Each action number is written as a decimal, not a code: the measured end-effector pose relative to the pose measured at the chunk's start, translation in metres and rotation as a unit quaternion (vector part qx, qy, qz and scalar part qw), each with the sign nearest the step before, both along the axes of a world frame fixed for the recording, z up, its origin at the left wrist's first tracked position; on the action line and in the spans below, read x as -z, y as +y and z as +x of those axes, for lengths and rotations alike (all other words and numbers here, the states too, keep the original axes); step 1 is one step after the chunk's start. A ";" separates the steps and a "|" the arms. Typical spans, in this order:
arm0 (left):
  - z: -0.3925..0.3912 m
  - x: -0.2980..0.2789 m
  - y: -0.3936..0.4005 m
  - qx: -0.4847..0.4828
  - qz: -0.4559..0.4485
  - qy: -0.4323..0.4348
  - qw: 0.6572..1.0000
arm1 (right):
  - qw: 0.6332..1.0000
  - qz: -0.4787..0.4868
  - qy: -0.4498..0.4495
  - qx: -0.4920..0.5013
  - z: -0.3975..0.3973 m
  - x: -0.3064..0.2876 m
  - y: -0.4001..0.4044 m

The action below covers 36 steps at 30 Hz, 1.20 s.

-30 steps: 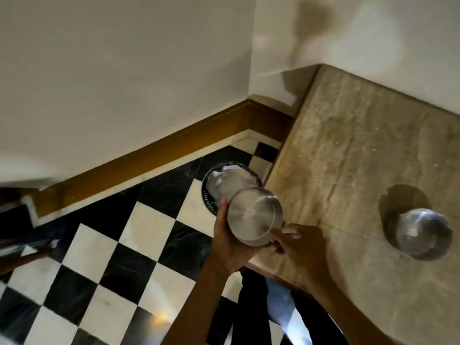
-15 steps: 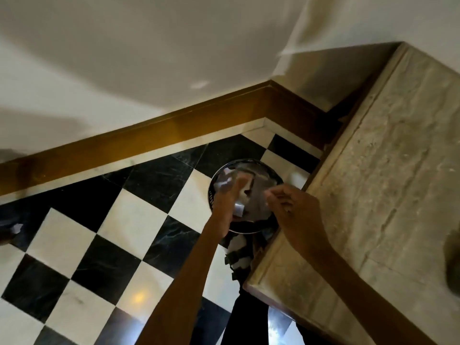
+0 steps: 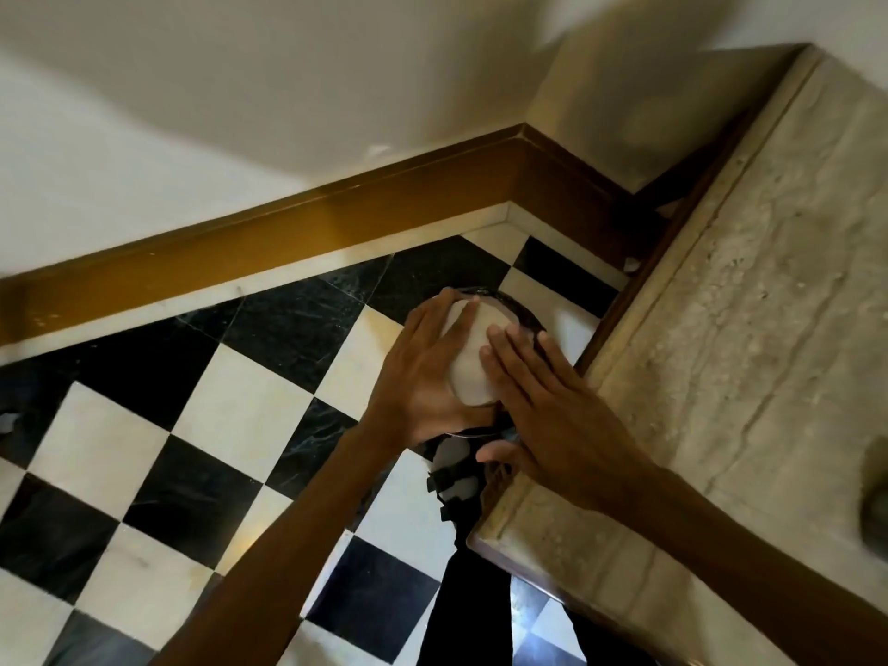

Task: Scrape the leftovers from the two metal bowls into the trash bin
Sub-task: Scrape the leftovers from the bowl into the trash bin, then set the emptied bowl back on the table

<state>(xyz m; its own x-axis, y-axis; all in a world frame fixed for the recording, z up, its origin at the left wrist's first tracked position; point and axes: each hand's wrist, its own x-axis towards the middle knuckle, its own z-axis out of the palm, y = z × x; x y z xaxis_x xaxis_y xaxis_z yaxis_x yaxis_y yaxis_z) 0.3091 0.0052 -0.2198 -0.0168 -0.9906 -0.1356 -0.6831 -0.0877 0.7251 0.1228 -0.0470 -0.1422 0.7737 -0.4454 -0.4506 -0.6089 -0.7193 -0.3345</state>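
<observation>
- Nearest the camera, two bare forearms reach forward from the bottom edge, over a black-and-white checkered floor (image 3: 250, 415) on the left and the corner of a pale stone desk (image 3: 749, 377) on the right.
- The left hand (image 3: 423, 372) is wrapped around the left side of a metal bowl (image 3: 473, 362), fingers spread along its rim and thumb underneath; the bowl is turned with its pale, rounded outside toward the camera.
- The right hand (image 3: 552, 401) lies flat and open against the right side of the same bowl, fingers straight and together, fingertips on the bowl's surface; it presses rather than grips.
- The bowl is held just over the trash bin (image 3: 521, 315), whose dark round rim shows behind the hands, standing on the floor beside the desk edge.
- At the far right edge of the desk a blurred dark round shape (image 3: 877, 497) is cut off; what it is cannot be told.
- Farthest back, a brown wooden skirting board (image 3: 336, 218) runs along the white wall (image 3: 240, 88) into the corner.
</observation>
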 end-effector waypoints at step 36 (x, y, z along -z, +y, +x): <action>-0.048 -0.079 -0.001 -0.346 0.236 0.535 0.734 | 0.817 0.279 -0.253 0.437 -0.025 -0.045 -0.014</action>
